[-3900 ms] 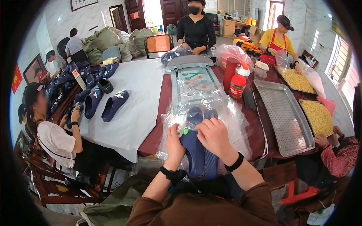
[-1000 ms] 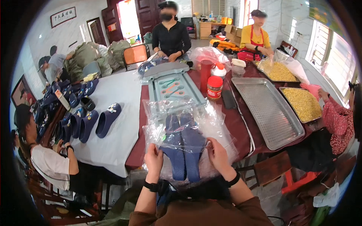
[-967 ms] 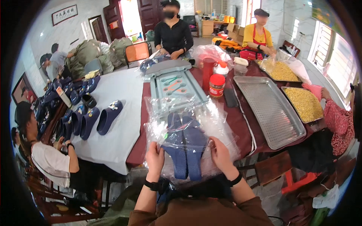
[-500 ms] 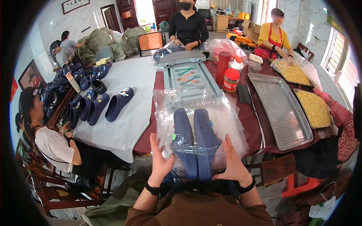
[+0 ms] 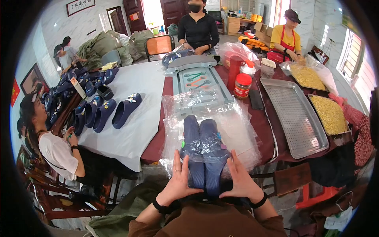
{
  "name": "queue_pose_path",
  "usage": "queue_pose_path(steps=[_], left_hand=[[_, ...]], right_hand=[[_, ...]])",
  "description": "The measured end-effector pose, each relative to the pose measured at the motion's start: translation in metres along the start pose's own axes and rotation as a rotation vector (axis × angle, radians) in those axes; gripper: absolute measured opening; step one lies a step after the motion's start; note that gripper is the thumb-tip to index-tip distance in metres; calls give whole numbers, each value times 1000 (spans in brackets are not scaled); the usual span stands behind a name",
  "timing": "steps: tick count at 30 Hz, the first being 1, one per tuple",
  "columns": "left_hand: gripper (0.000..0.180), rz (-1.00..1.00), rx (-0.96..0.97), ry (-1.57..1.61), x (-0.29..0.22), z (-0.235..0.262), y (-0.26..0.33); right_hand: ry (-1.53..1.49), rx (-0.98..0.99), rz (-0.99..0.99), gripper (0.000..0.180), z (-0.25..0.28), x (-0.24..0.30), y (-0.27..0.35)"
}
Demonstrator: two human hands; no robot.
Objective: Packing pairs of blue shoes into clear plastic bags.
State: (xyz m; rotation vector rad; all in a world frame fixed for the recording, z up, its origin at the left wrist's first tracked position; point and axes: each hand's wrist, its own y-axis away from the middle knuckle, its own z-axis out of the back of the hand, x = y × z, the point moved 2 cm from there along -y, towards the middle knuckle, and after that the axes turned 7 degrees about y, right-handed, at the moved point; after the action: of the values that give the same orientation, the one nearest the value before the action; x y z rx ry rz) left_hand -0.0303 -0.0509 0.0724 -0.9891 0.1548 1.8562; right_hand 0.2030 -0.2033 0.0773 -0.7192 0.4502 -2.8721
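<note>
A pair of dark blue clogs lies sole up, side by side, with the heels toward me. A clear plastic bag covers them at least in part and spreads out around them. My left hand presses on the left side of the pair, its fingers stretched along the edge and its thumb at the heel. From the right, my right hand presses in the same way, its thumb by the other heel. Small coloured charms show at the clogs' sides. What the bag hides of the heels I cannot tell.
A grey plastic folding stool lies just beyond the bag. More blue clogs stand on a white sheet at left. Right of the stool are a red-lidded jar and a perforated metal tray. Other people sit and stand around the table.
Both hands have moved inward against the clogs. The two clogs, spread apart at the toes before, now lie close together.
</note>
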Motion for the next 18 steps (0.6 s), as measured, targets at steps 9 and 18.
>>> queue_pose_path(steps=[9,18], left_hand=[[113,44,-100,352,12,19,-22],[97,-17,-296,97,4,5,-25]], right_hand=[[-172,-288,-173,107,0,-7,-35],[114,-642,-245,41,-11,-26,-65]])
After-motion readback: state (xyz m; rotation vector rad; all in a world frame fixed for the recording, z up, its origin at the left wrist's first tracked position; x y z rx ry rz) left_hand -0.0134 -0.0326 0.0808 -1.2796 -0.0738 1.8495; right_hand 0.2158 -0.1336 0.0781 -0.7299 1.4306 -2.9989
